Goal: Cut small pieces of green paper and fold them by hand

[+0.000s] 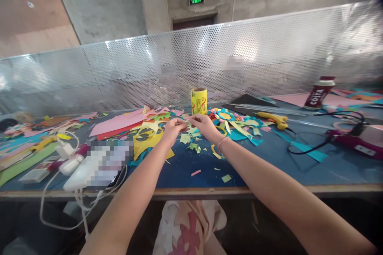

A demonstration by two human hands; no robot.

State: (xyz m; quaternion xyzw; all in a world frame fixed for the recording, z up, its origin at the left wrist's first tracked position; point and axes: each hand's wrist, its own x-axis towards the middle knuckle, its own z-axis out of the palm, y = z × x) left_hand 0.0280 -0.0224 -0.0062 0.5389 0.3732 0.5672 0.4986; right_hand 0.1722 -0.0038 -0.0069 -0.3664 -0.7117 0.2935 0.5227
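My left hand point(174, 130) and my right hand point(205, 126) meet above the middle of the blue table. Both are closed in a pinch, fingertips almost touching. What they hold between them is too small to make out against the pale green scraps behind. Under and around my fingers lie pale green paper scraps point(185, 138) and a cut green paper piece point(195, 148). Just beyond stands a yellow cardboard tube point(199, 101), upright. A yellow paper sheet with holes cut in it point(146, 139) lies left of my left hand. Blue and yellow paper flowers point(226, 114) are right of my right hand.
A yellow glue gun point(273, 119) with a black cable lies at right, near a dark red bottle point(319, 93). Pink paper sheets point(118, 122), a white power bank point(76, 173) and cables crowd the left. A perforated metal screen point(125, 71) bounds the table's far side.
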